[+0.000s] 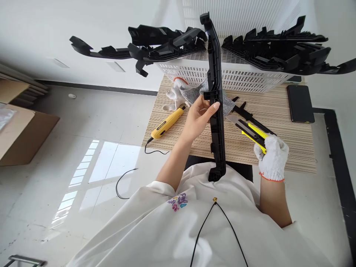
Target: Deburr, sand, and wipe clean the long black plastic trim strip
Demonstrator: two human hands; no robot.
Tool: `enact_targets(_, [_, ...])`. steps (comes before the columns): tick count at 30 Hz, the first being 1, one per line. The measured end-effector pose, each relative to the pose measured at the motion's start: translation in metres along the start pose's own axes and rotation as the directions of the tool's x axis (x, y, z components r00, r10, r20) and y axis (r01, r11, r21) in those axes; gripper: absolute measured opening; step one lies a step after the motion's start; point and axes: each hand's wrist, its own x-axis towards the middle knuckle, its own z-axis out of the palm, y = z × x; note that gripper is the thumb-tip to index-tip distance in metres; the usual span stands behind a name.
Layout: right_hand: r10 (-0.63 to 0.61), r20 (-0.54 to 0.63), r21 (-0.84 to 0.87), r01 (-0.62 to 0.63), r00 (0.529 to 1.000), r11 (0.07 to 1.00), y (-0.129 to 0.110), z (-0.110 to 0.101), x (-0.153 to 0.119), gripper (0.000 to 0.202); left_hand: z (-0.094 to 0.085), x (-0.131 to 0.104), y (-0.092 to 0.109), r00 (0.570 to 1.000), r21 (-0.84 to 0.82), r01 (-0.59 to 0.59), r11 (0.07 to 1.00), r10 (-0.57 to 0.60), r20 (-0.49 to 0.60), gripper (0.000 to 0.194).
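Observation:
My bare left hand (200,118) is closed around the middle of a long black plastic trim part (216,74), held upright in front of me with its lower end near my shirt. In my gloved right hand (272,154) is a yellow-and-black utility knife (254,135), its blade (233,118) out and pointing left toward the part, a short gap away from it. The white glove has an orange cuff. Under the knife lies a black caliper-like tool (257,122) on the table, partly hidden. A grey cloth (194,92) sits behind my left hand.
A white perforated crate (239,78) stands at the table's back, with several similar black parts (278,52) on top jutting past both sides. On the striped table (297,144) are a yellow corded tool (167,123), a white glove (175,98) and a dark phone-like device (300,104). Cardboard boxes (30,137) stand left.

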Motion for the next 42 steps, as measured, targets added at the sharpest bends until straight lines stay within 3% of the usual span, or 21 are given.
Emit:
enact_targets(4, [0.018, -0.038, 0.016, -0.017, 0.999, 1.0, -0.004, -0.003, 0.0, 0.033, -0.001, -0.01, -0.003, 0.988, -0.078, 0.146, 0.986, -0.141, 0.069, 0.055])
enact_targets(8, [0.041, -0.122, 0.087, -0.031, 0.992, 0.996, -0.007, -0.005, 0.009, 0.042, -0.001, -0.021, -0.009, 0.938, -0.209, 0.331, 0.92, -0.298, 0.175, 0.056])
enact_targets(13, [0.08, -0.183, 0.064, -0.07, 0.98, 0.995, -0.003, -0.007, 0.022, 0.035, -0.002, -0.027, -0.009, 0.918, -0.224, 0.373, 0.9, -0.323, 0.232, 0.055])
enact_targets(16, [0.066, -0.132, -0.011, -0.068, 0.989, 0.998, 0.002, -0.006, 0.022, 0.032, -0.002, -0.03, -0.007, 0.917, -0.244, 0.368, 0.897, -0.308, 0.252, 0.058])
enact_targets(19, [-0.032, 0.008, -0.197, 0.033, 0.999, 0.98, 0.007, -0.007, 0.018, 0.045, -0.002, -0.036, -0.008, 0.914, -0.258, 0.371, 0.892, -0.302, 0.271, 0.061])
enact_targets(22, [-0.206, 0.196, -0.502, 0.279, 0.959, 0.819, 0.01, -0.008, 0.016, 0.053, -0.002, -0.04, -0.011, 0.913, -0.262, 0.374, 0.89, -0.303, 0.273, 0.063])
enact_targets(25, [-0.349, 0.395, -0.658, 0.526, 0.85, 0.539, 0.01, -0.006, 0.016, 0.049, -0.002, -0.043, -0.015, 0.933, -0.241, 0.323, 0.915, -0.265, 0.243, 0.062])
enact_targets(27, [-0.363, 0.464, -0.721, 0.583, 0.808, 0.375, 0.009, -0.004, 0.017, 0.048, -0.002, -0.044, -0.018, 0.953, -0.23, 0.254, 0.939, -0.204, 0.222, 0.059])
enact_targets(29, [-0.344, 0.499, -0.771, 0.588, 0.796, 0.243, 0.009, -0.001, 0.017, 0.048, -0.001, -0.046, -0.021, 0.968, -0.216, 0.182, 0.959, -0.137, 0.208, 0.054])
enact_targets(32, [-0.347, 0.516, -0.796, 0.588, 0.783, 0.143, 0.011, 0.002, 0.016, 0.048, -0.001, -0.047, -0.025, 0.978, -0.183, 0.119, 0.976, -0.084, 0.19, 0.045])
enact_targets(35, [-0.388, 0.465, -0.797, 0.567, 0.796, 0.208, 0.015, 0.001, 0.017, 0.046, 0.0, -0.046, -0.027, 0.984, -0.143, 0.088, 0.986, -0.063, 0.165, 0.042])
enact_targets(39, [-0.543, 0.228, -0.739, 0.507, 0.808, 0.444, 0.023, -0.009, 0.022, 0.041, 0.001, -0.045, -0.028, 0.984, -0.029, 0.049, 0.998, -0.044, 0.17, 0.041])
enact_targets(42, [-0.679, -0.014, -0.715, 0.467, 0.734, 0.52, 0.027, -0.021, 0.027, 0.043, 0.001, -0.046, -0.027, 0.981, 0.004, 0.069, 0.998, -0.069, 0.184, 0.042])
